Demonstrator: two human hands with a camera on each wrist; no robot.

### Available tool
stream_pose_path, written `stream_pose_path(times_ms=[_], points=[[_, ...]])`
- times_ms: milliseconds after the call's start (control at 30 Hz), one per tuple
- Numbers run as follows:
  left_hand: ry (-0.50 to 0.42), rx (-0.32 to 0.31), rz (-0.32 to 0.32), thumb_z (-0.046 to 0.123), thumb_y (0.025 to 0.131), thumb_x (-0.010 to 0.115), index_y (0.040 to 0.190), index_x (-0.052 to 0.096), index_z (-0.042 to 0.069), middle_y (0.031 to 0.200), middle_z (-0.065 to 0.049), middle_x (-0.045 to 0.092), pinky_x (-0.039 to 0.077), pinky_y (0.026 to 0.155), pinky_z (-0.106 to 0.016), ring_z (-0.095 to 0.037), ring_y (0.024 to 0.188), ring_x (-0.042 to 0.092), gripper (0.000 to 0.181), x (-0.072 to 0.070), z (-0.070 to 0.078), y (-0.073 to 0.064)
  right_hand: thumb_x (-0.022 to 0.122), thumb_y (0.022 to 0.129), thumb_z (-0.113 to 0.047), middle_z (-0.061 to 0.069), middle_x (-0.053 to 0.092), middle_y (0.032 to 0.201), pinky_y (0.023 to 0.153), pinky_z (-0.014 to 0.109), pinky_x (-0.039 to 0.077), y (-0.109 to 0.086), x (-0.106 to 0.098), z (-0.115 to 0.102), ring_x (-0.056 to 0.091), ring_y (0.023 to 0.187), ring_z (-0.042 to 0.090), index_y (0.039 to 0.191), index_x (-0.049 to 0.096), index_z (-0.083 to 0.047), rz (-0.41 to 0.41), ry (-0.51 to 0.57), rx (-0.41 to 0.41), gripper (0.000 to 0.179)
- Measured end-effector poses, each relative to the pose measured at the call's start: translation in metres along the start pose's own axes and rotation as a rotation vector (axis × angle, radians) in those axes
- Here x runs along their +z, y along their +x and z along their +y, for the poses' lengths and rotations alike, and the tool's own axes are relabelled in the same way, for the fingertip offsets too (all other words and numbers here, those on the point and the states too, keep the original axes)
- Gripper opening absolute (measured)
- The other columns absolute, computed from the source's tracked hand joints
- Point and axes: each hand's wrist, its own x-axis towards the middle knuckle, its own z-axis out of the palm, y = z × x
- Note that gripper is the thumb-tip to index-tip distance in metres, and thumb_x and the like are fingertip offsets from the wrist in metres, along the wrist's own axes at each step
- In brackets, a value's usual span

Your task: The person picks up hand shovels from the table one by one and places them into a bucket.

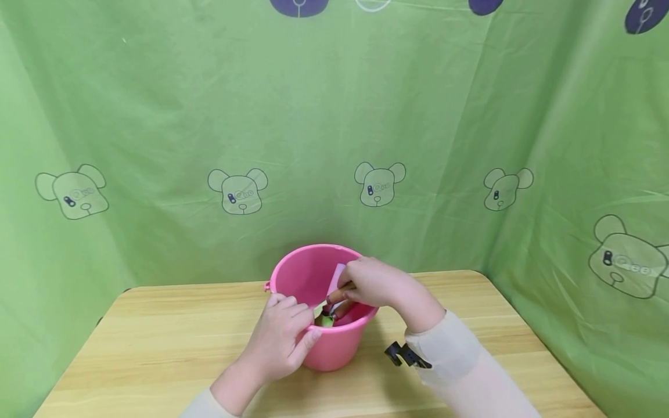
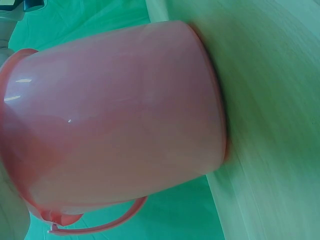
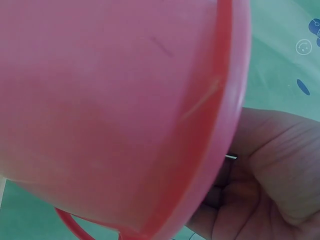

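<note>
A pink bucket [image 1: 334, 351] stands upright on the wooden table. My left hand [image 1: 279, 334] grips its near left rim, fingers over the edge and thumb outside. Over the right rim, my right hand [image 1: 376, 283] reaches into the bucket and pinches a tool with a brown wooden handle [image 1: 341, 293]. A second brown handle [image 1: 344, 309] lies just below it. Their heads cannot be made out. Something green [image 1: 325, 320] and a pale purple flat piece [image 1: 336, 278] also show inside. In the right wrist view, the bucket wall [image 3: 110, 100] hides the right fingertips.
The wooden table [image 1: 198, 337] extends around the bucket on both sides. Behind and beside it hangs a green curtain [image 1: 313, 116] with bear-head prints. The bucket's handle [image 2: 110, 225] hangs down on its far side in the left wrist view.
</note>
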Motion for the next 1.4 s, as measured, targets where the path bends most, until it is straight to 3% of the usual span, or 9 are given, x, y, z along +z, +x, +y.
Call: stream_pose_path(times_ms=[300,600,967,1200,1400], points=[[0.004,0.01,0.006,0.037,0.102,0.043,0.075,0.052,0.021,0.068,0.01,0.045,0.033,0.075,-0.033,-0.011,0.066,0.039,0.033,-0.0001,-0.0003,0.0001,0.07,0.092,-0.007,-0.005,0.071,0.083,0.075,0.03,0.055,0.0028,0.0023,0.0002,0.068,0.08,0.013,0.087,0.077,-0.011,0.003,0.003,0.013,0.009],[0.001,0.006,0.004,0.036,0.101,0.045,0.074,0.05,0.022,0.068,0.011,0.042,0.032,0.074,-0.033,-0.01,0.066,0.037,0.031,0.0002,-0.0001,0.0002,0.068,0.093,-0.007,-0.004,0.071,0.078,0.072,0.031,0.054,0.0023,0.001,0.0007,0.064,0.072,0.01,0.084,0.076,-0.011,0.007,0.013,0.01,0.013],[0.0,0.012,0.014,0.036,0.102,0.043,0.073,0.049,0.021,0.068,0.01,0.042,0.033,0.073,-0.033,-0.01,0.065,0.037,0.033,-0.0005,-0.0002,0.0005,0.07,0.093,-0.007,-0.006,0.07,0.078,0.073,0.03,0.054,0.0066,0.0038,-0.0002,0.067,0.076,0.013,0.083,0.076,-0.011,0.004,-0.003,0.012,0.012],[-0.002,0.009,0.015,0.037,0.102,0.043,0.073,0.049,0.021,0.067,0.011,0.041,0.033,0.073,-0.033,-0.01,0.065,0.037,0.034,-0.0009,0.0004,0.0007,0.072,0.092,-0.011,-0.005,0.072,0.083,0.081,0.032,0.055,0.0081,0.0056,0.0019,0.07,0.086,0.016,0.09,0.078,-0.011,-0.003,0.003,0.02,0.007],[-0.004,0.012,0.015,0.038,0.103,0.041,0.073,0.049,0.021,0.068,0.011,0.042,0.033,0.074,-0.033,-0.01,0.066,0.037,0.035,-0.0007,0.0002,0.0011,0.073,0.091,-0.012,-0.004,0.072,0.084,0.081,0.031,0.055,0.0079,0.009,0.0059,0.069,0.082,0.013,0.092,0.078,-0.01,-0.01,0.023,0.011,0.005]])
